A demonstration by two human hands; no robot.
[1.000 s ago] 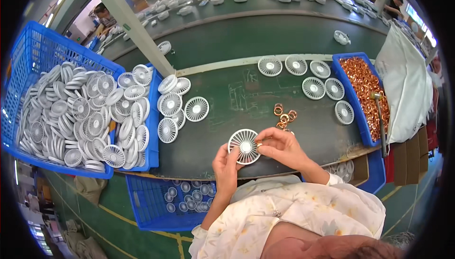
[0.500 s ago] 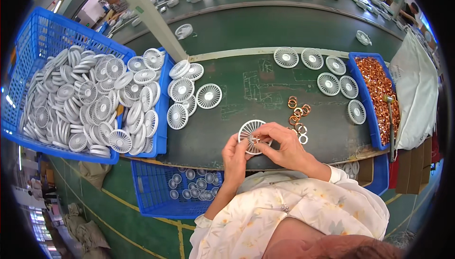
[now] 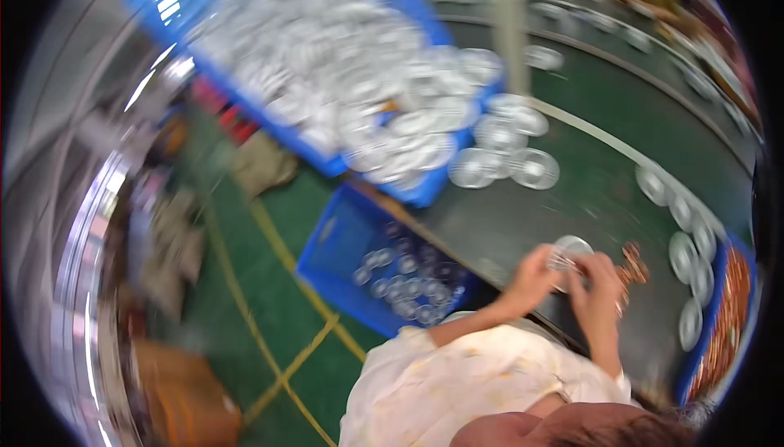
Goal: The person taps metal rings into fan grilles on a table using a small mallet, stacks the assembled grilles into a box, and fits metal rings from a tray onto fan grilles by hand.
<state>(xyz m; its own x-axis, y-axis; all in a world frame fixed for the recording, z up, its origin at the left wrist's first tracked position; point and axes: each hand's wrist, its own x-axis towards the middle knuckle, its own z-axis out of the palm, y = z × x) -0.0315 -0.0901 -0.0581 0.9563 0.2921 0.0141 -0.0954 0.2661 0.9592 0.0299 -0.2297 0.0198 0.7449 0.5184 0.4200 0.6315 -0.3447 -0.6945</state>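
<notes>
The whole picture is smeared by motion. Above the dark worktop, my left hand [image 3: 532, 279] is closed on the edge of a white, round, slatted fan grille [image 3: 575, 244]. My right hand [image 3: 599, 285] meets the grille from the right, its fingers pinched together over the face. Whatever lies between those fingertips is hidden and blurred. Just right of my right hand, several copper-coloured rings [image 3: 633, 269] lie loose on the worktop.
A large blue crate [image 3: 278, 138] heaped with white grilles stands at the upper left, with loose grilles [image 3: 535, 169] beside it. Below sits another blue crate [image 3: 327, 239] with small round pieces. At right are a row of grilles [image 3: 691, 324] and a bin of copper rings [image 3: 723, 316].
The view has swung left, so worktop, crates and hands appear shifted right and tilted. Both hands stay together at the grille. More floor shows at left.
</notes>
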